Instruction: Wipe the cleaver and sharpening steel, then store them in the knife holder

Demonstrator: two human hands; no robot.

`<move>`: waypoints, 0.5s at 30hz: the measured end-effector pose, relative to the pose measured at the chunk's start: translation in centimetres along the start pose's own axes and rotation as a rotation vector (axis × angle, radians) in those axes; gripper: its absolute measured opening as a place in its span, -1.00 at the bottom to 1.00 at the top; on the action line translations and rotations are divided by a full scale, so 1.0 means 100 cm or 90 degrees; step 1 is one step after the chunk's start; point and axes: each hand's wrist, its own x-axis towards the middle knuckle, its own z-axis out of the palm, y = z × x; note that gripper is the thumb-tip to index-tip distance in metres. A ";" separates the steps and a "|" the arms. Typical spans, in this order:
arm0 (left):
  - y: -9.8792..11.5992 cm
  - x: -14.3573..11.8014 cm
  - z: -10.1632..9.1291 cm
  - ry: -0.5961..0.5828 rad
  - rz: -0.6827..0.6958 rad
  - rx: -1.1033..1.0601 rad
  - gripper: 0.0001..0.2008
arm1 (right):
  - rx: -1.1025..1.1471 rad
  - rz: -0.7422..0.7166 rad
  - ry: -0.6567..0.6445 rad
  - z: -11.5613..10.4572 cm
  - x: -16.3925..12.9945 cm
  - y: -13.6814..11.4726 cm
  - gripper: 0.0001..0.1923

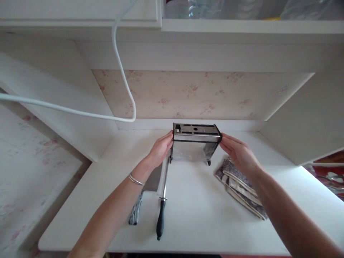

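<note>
A knife block with a slotted metal top, black edges and a see-through front stands at the back of the white counter. My left hand presses its fingers against the block's left side. Against the right side lie the fingers of my right hand, so the block is held between both hands. Below my left hand is a honing steel with a black handle, its tip close to the block. Partly hidden by my left forearm, a wide-bladed cleaver lies beside the steel.
A folded patterned cloth lies under my right forearm. A white cable hangs at the upper left, in front of the cabinet. An overhead shelf and side panels enclose the counter. Utensils show at the far right.
</note>
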 end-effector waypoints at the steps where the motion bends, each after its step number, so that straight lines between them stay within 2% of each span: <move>1: -0.004 -0.001 0.003 -0.007 0.001 0.001 -0.61 | 0.002 0.000 -0.001 -0.006 -0.003 0.002 -0.66; 7: -0.017 -0.005 0.017 -0.051 0.011 0.006 -0.65 | -0.002 -0.014 0.008 -0.027 -0.014 0.009 -0.68; 15: -0.014 -0.022 0.015 -0.039 -0.001 0.017 -0.62 | 0.028 0.013 0.024 -0.026 -0.028 0.012 -0.67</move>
